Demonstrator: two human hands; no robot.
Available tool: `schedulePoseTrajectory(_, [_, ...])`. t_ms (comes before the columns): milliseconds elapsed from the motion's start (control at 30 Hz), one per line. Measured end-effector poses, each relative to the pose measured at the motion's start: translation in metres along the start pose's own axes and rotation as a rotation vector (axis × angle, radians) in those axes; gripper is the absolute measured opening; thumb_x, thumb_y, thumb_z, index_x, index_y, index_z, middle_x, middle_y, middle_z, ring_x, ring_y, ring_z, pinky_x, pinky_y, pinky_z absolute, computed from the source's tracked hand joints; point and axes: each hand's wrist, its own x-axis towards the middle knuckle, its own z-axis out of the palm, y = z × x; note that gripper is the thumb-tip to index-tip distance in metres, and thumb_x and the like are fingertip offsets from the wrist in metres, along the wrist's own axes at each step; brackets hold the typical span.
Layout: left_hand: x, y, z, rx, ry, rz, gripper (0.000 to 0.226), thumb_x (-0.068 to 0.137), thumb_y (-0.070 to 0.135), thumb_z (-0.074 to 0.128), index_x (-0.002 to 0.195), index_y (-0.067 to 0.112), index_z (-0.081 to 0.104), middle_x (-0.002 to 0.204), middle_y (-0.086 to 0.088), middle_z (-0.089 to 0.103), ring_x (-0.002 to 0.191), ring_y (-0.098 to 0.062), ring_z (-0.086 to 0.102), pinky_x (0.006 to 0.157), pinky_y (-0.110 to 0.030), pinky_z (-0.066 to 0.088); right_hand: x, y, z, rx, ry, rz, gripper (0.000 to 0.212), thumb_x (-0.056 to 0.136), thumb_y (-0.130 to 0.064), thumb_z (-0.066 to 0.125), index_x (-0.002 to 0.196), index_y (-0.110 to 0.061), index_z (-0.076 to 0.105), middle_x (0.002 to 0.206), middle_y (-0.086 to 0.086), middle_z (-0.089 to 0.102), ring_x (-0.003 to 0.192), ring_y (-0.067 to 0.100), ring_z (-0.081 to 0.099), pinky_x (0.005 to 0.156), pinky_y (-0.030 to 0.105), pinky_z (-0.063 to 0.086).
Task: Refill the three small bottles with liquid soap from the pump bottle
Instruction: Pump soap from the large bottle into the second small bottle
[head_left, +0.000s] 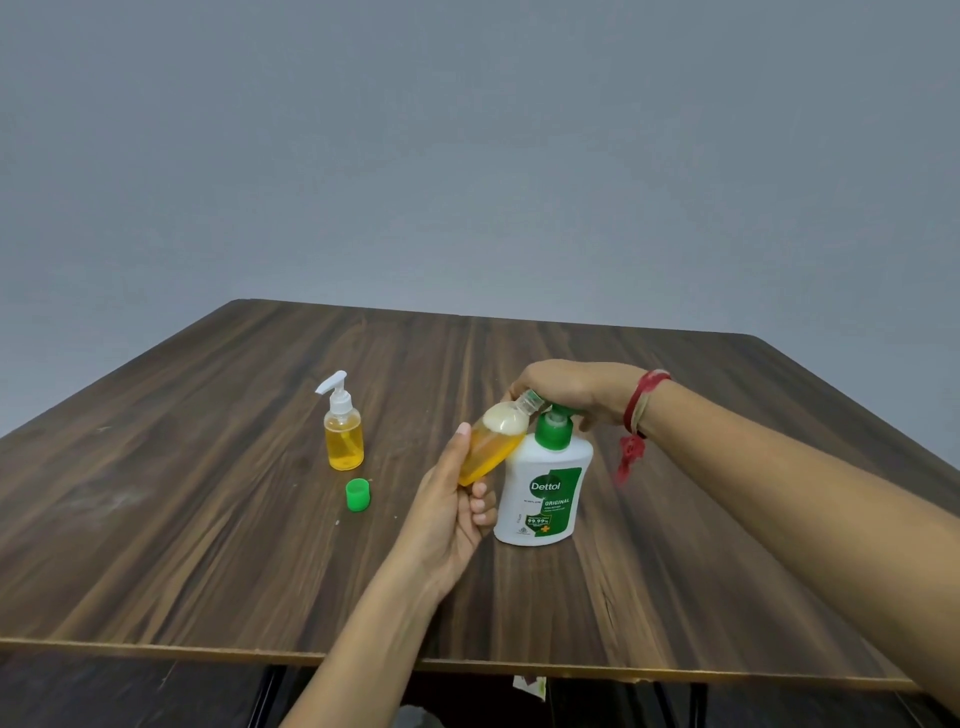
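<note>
A white Dettol pump bottle (543, 493) with a green collar stands on the wooden table (208, 545). My right hand (571, 387) lies over its pump head, which is hidden beneath the hand. My left hand (449, 512) grips a small clear bottle (493, 447) holding orange soap and foam, tilted with its open neck against the pump spout. Its green cap (358, 494) lies on the table to the left. Farther left stands a small pump bottle (343, 428) with a white pump, partly full of orange soap.
The table's front edge (311, 656) runs close to me, with dark legs below. A red thread band (641, 410) is tied round my right wrist, its tassel hanging near the pump bottle. A plain grey wall lies behind.
</note>
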Motion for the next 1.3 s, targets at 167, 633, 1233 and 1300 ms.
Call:
schedulePoseTrajectory(167, [0.000, -0.002, -0.004, -0.011, -0.015, -0.009, 0.031, 0.080, 0.044, 0.061, 0.087, 0.015, 0.052, 0.049, 0.003, 0.037, 0.038, -0.003, 0.037, 0.035, -0.013, 0.033, 0.000, 0.001, 0.002, -0.011, 0.005, 0.021, 0.041, 0.081, -0.027, 0.043, 0.114, -0.008, 0.060, 0.107, 0.016, 0.063, 0.092, 0.026, 0.055, 0.087, 0.046, 0.040])
schedulePoseTrajectory(633, [0.002, -0.007, -0.005, -0.032, -0.031, -0.023, 0.036, 0.078, 0.047, 0.062, 0.091, 0.014, 0.054, 0.053, 0.002, 0.038, 0.042, -0.003, 0.037, 0.038, -0.014, 0.035, -0.004, -0.001, 0.005, 0.007, -0.010, -0.012, 0.052, 0.070, -0.027, 0.049, 0.112, 0.000, 0.060, 0.087, 0.012, 0.054, 0.078, 0.026, 0.047, 0.074, 0.041, 0.040])
schedulePoseTrajectory(1233, [0.004, -0.012, -0.010, -0.017, -0.056, -0.015, 0.035, 0.080, 0.048, 0.060, 0.086, 0.013, 0.054, 0.057, 0.000, 0.043, 0.046, -0.005, 0.041, 0.044, -0.015, 0.039, -0.005, -0.002, 0.002, -0.058, -0.003, 0.007, 0.039, 0.086, -0.022, 0.041, 0.115, -0.007, 0.061, 0.102, 0.012, 0.061, 0.085, 0.023, 0.049, 0.067, 0.032, 0.036])
schedulePoseTrajectory(1300, [0.004, -0.011, -0.009, -0.011, -0.072, -0.007, 0.034, 0.081, 0.047, 0.059, 0.085, 0.013, 0.054, 0.057, 0.000, 0.044, 0.045, -0.006, 0.042, 0.044, -0.016, 0.040, -0.006, -0.005, -0.001, -0.059, -0.008, -0.011, 0.044, 0.088, -0.020, 0.040, 0.125, -0.004, 0.056, 0.107, 0.015, 0.061, 0.088, 0.022, 0.048, 0.071, 0.035, 0.039])
